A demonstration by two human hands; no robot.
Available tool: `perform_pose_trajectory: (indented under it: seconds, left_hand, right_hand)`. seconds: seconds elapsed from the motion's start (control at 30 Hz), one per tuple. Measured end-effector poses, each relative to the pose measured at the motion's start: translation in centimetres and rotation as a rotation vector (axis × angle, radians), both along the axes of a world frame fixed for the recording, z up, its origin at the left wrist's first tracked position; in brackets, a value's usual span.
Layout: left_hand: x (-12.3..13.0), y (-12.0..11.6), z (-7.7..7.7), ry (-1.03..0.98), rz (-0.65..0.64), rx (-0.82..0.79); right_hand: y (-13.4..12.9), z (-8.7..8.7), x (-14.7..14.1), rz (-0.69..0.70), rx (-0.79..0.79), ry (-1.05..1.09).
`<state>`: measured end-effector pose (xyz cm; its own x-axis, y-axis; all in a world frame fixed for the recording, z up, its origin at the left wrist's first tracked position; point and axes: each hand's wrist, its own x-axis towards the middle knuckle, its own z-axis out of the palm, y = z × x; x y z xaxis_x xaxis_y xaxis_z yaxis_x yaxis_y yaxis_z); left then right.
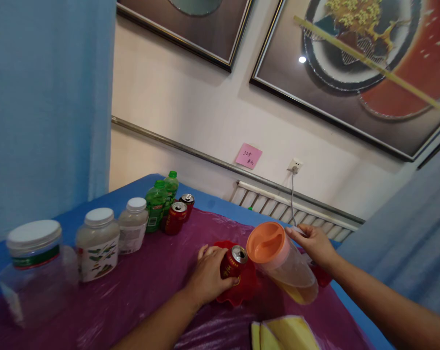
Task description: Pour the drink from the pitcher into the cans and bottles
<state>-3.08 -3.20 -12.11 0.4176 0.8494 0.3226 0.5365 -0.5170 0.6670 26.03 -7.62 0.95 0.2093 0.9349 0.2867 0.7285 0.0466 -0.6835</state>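
So, way off to the left of both hands there are three jars [97, 257] with white lids, then a pair of green bottles [155, 206], then two opened cans [174, 221] just beyond the left hand, all on a purple sheet [161, 272]. Next is the held can [228, 266]: dark red, gold-ish characters on the side, silver top with the mouth open. It's over a frilly red plate [247, 287] between the hands, and I can't tell if its base touches. Just right of it is a see-through jug [296, 270] with an orange lid [265, 241], tilted so the lid end leans at the can. There's yellow showing low in the jug, but no clue if that's liquid. A folded yellow cloth [289, 333] sits on the near side, below the right hand. As for the hands, they're well apart: the left hand [209, 274] is wrapped around its can, thumb on the near side, and the right hand [314, 243] is curled tight on the jug's white handle [299, 232].
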Motion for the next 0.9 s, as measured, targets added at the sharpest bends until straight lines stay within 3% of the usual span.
perform_pose_trajectory:
  seconds: [0.9]
  left_hand:
    - [-0.06, -0.04, 0.2, -0.01, -0.014, 0.002]
  right_hand:
    - [-0.19, 0.5, -0.22, 0.008, 0.008, -0.029]
